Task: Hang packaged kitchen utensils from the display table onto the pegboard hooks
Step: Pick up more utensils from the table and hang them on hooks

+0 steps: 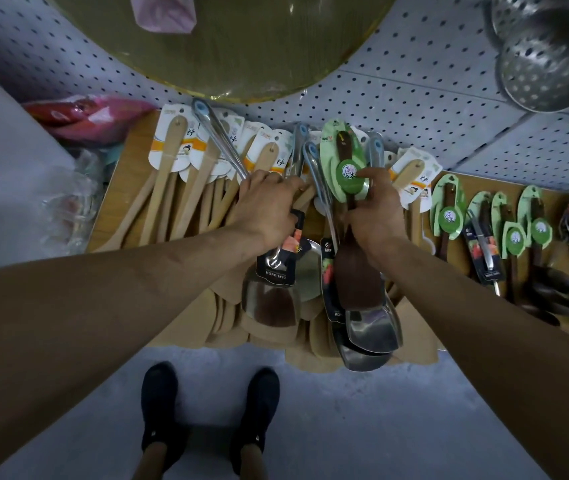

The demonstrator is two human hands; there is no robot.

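Standing on a grey floor [345,427], a person in black shoes [158,410] reaches both bare arms forward over a wooden desk [103,216] crowded with packaged utensils.

The left hand [269,206] has its fingers curled round the shaft of a steel spatula [271,303]. The spatula has a wide shiny blade nearest the viewer. A black card printed "HONG JAYU" is wrapped round its neck, and the long thin handle ends in a pale blue tip pointing away.

The right hand [373,216] grips a bundle of utensils [373,330] held above the desk's front edge. Several steel blades are stacked at the near end, and one dark brown blade lies on top of them. The thumb presses on a leaf-shaped green card [345,168] with a round green label, fixed to the dark handle.

Beneath and beyond the hands, pale wooden spatulas [172,188] lie side by side on the desk. Each handle is tied to a white card with an orange band. To the right lie more dark-handled utensils on green cards [449,216].

Behind the desk rises a pale pegboard [414,91] dotted with holes. A large round board with a yellow rim [241,46] is at the top, and perforated metal strainers [546,71] hang at the upper right. A pink packet [85,116] sits far left.
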